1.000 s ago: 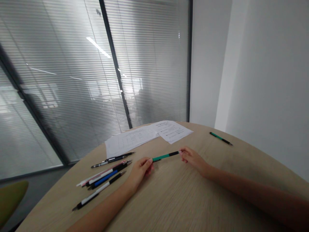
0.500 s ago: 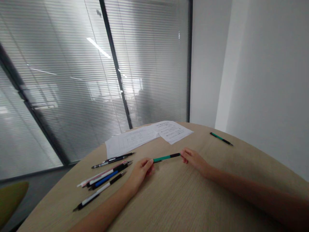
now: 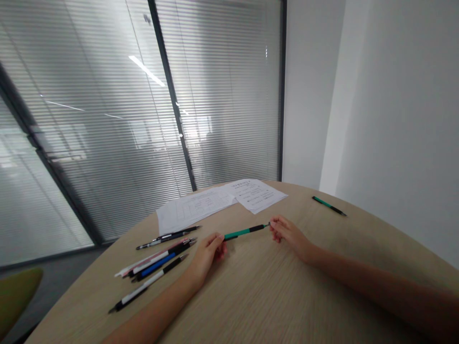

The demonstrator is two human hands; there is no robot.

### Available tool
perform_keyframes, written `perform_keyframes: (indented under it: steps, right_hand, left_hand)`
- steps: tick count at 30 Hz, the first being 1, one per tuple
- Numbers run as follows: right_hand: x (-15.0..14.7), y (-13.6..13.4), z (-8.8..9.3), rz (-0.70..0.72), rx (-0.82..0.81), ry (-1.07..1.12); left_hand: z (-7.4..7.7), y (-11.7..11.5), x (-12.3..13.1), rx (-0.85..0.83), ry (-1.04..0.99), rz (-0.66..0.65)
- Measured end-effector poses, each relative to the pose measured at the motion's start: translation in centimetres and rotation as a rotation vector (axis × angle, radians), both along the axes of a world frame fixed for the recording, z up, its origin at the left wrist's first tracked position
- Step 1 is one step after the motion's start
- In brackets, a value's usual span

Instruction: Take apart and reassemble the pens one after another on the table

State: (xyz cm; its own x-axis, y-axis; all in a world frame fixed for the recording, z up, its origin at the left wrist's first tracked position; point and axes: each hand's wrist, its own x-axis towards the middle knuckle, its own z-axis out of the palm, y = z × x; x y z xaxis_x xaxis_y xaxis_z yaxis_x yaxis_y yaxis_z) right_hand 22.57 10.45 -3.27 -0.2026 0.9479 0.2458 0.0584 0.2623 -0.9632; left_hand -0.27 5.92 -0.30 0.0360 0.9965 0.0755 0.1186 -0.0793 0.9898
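The slim pen (image 3: 246, 232) I'm holding is green along one half and black along the other, and the slim green-and-black pen (image 3: 329, 206) lying off to my right matches it. The round wooden table (image 3: 272, 291) is pale beige with a fine, streaky grain. Nearby lie a blue-and-black pen (image 3: 156, 266), a black-and-white pen (image 3: 147, 283) and a pink-and-white pen (image 3: 143, 260). The white printed paper sheets (image 3: 256, 195) carry dark text. Behind them, the grey venetian blinds (image 3: 229, 95) form thin horizontal stripes, beside a plain white wall (image 3: 394, 95).
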Motion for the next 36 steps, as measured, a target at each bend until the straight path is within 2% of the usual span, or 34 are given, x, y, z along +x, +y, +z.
perform_keyframes:
  steps: [6, 10, 15, 19, 24, 30, 36]
  right_hand:
    - [0.0, -0.4, 0.5, -0.016, -0.009, 0.052]
    - [0.2, 0.4, -0.2, -0.118, 0.014, 0.009]
    - [0.9, 1.8, -0.8, -0.210, 0.061, -0.287]
    - [2.0, 2.4, -0.3, -0.252, 0.218, -0.594]
    - [3.5, 3.4, 0.5, -0.213, 0.250, -0.807]
    - [4.8, 4.2, 0.6, -0.141, 0.253, -0.841]
    - [4.8, 3.9, 0.7, -0.088, 0.222, -0.821]
  left_hand:
    - [-0.2, 0.2, -0.2, 0.001, -0.052, 0.015]
    - [-0.4, 0.5, -0.3, 0.000, -0.093, 0.029]
    - [-0.3, 0.5, -0.3, 0.013, -0.095, 0.028]
    - [-0.3, 0.5, -0.3, 0.022, -0.092, 0.031]
    - [-0.3, 0.5, -0.2, 0.024, -0.106, 0.039]
    - [-0.1, 0.2, 0.0, 0.021, -0.111, 0.039]
    - [0.1, 0.1, 0.1, 0.007, -0.089, 0.040]
